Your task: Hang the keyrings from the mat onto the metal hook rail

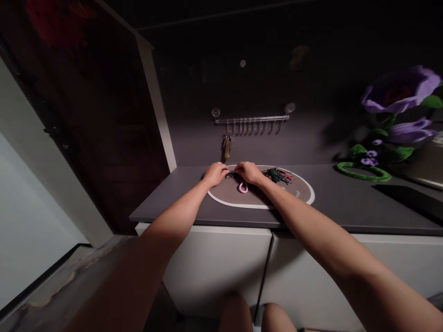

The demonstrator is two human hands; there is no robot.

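My left hand [216,174] reaches over the left part of an oval brown mat [228,196] with a white rim. Its fingers are closed on a small dark bunch of keys [230,175], partly hidden. My right hand [250,173] is just to the right, its fingers bent and pinched at the other side of the bunch. Below the right hand a pink loop strap [243,187] lies on the mat; whether it is joined to the keys I cannot tell. Right of that hand lies a tangled pile of keys [277,175], with dark, green and red pieces.
On the wall above, a clear rail [252,120] carries several hooks; a brown key holder [227,147] hangs at its left end. Purple flowers [401,92] and a green ring [363,173] stand right on the grey counter [166,193]. White cabinet doors [221,258] are below.
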